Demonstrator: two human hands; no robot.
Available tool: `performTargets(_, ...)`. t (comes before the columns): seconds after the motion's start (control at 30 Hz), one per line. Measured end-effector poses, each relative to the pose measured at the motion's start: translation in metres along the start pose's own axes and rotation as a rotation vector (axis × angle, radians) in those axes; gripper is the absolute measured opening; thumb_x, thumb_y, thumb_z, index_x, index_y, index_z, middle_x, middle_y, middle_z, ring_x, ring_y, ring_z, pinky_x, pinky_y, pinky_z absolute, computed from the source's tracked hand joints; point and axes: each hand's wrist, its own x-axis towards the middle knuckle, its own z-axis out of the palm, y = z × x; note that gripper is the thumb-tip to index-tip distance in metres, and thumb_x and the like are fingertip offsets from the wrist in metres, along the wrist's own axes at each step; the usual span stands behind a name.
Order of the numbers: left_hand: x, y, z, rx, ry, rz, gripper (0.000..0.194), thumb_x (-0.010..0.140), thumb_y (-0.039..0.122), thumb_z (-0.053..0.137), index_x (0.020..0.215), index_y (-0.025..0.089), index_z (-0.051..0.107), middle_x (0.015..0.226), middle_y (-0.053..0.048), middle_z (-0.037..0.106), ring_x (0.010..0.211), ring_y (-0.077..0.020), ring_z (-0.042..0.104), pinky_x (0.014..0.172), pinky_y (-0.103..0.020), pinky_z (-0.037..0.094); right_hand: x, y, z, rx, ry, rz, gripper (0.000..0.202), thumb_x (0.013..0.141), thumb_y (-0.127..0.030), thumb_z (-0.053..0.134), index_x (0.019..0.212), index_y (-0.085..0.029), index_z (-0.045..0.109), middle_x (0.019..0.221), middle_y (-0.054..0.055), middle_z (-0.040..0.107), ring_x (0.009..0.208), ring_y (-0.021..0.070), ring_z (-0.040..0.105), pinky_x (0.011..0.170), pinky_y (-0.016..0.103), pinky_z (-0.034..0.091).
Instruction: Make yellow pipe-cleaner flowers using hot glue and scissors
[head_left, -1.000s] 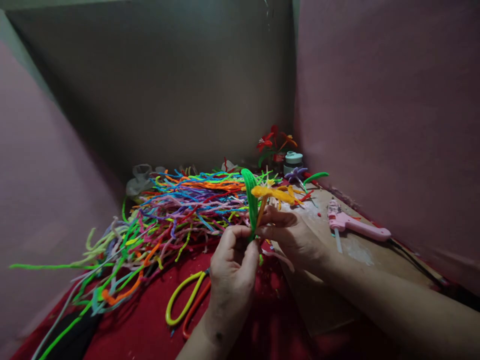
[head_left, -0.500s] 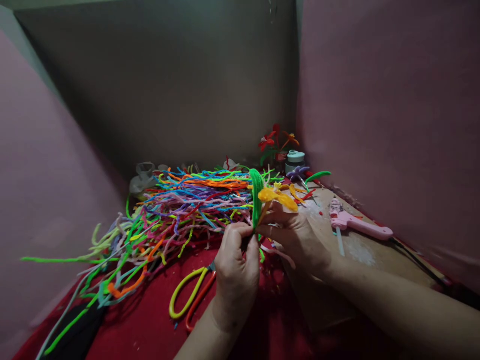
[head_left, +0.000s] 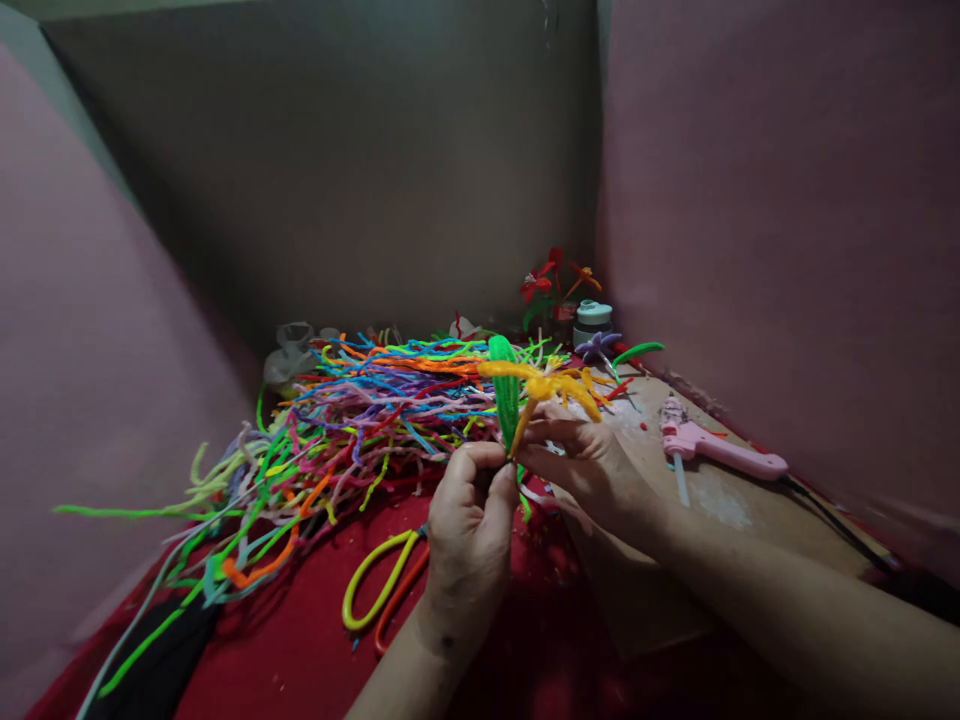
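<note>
A yellow pipe-cleaner flower (head_left: 541, 386) stands upright between my hands, its petals spread out. Beside its stem rises a long green pipe-cleaner leaf (head_left: 505, 392). My left hand (head_left: 469, 520) is closed, with thumb and forefinger pinching the bottom of the stem and leaf. From the right, my right hand (head_left: 592, 470) has its fingertips closed at the same lower stem, just under the petals. The exact join is hidden behind the fingers. Scissors (head_left: 379, 590) with yellow and red handles lie left of my left wrist, blades mostly covered.
A large heap of colourful pipe cleaners (head_left: 390, 410) spreads over the red cloth (head_left: 277, 650). On a brown board (head_left: 757, 500) to the right lies a pink glue gun (head_left: 712, 447). Behind stand a lidded bottle (head_left: 593, 318) and red flowers (head_left: 540, 285); a purple flower (head_left: 598, 346) lies nearby.
The flower has turned between my fingers, so its petals now spread to both sides across the leaf. The leaf shows its broad face more. Both hands have stayed nearly in place.
</note>
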Motion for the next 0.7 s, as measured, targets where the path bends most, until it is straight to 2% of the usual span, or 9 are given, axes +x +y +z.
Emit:
performTargets(0.13,0.001,0.005,-0.001,-0.084,-0.013,-0.049,0.014,0.077,0.028,0.061,0.087,0.018,0.059,0.060,0.004,0.052,0.051,-0.0078,0.044,0.049,-0.019,0.036,0.002,0.007,-0.001,0.149,-0.015,0.079,0.007,0.074,-0.029,0.069,0.078,-0.030,0.074,0.087,0.000,0.067,0.082,0.0181,0.059,0.078,0.034,0.047)
performTargets(0.33,0.001,0.006,-0.006,-0.251,-0.084,-0.110,0.011,0.076,0.024,0.062,0.082,0.017,0.058,0.056,0.005,0.052,0.048,-0.0060,0.045,0.047,-0.018,0.035,0.004,0.020,-0.008,0.356,-0.183,0.211,0.017,0.074,-0.032,0.069,0.090,-0.028,0.073,0.086,0.001,0.070,0.080,0.0186,0.062,0.076,0.035,0.048)
performTargets(0.47,0.002,0.008,-0.006,-0.428,-0.150,-0.192,0.008,0.074,0.018,0.064,0.077,0.016,0.057,0.051,0.005,0.051,0.046,-0.0056,0.045,0.047,-0.018,0.036,0.006,0.019,-0.009,0.413,-0.213,0.178,0.013,0.073,-0.032,0.070,0.086,-0.028,0.074,0.092,0.002,0.070,0.087,0.0188,0.062,0.079,0.036,0.048)
performTargets(0.6,0.006,0.012,-0.005,-0.592,-0.202,-0.310,0.011,0.069,0.015,0.068,0.071,0.015,0.057,0.047,0.005,0.050,0.041,-0.0054,0.043,0.041,-0.017,0.035,0.007,0.013,-0.005,0.412,-0.154,0.180,0.012,0.067,-0.030,0.075,0.079,-0.027,0.074,0.097,0.001,0.069,0.095,0.0200,0.060,0.081,0.035,0.049)
performTargets(0.7,0.009,0.012,-0.010,-0.635,-0.295,-0.358,0.012,0.069,0.017,0.068,0.070,0.014,0.057,0.045,0.004,0.050,0.037,-0.0057,0.042,0.036,-0.016,0.034,0.007,0.012,-0.005,0.430,-0.201,0.210,0.013,0.070,-0.029,0.073,0.082,-0.028,0.073,0.098,0.001,0.068,0.093,0.0191,0.062,0.079,0.034,0.049)
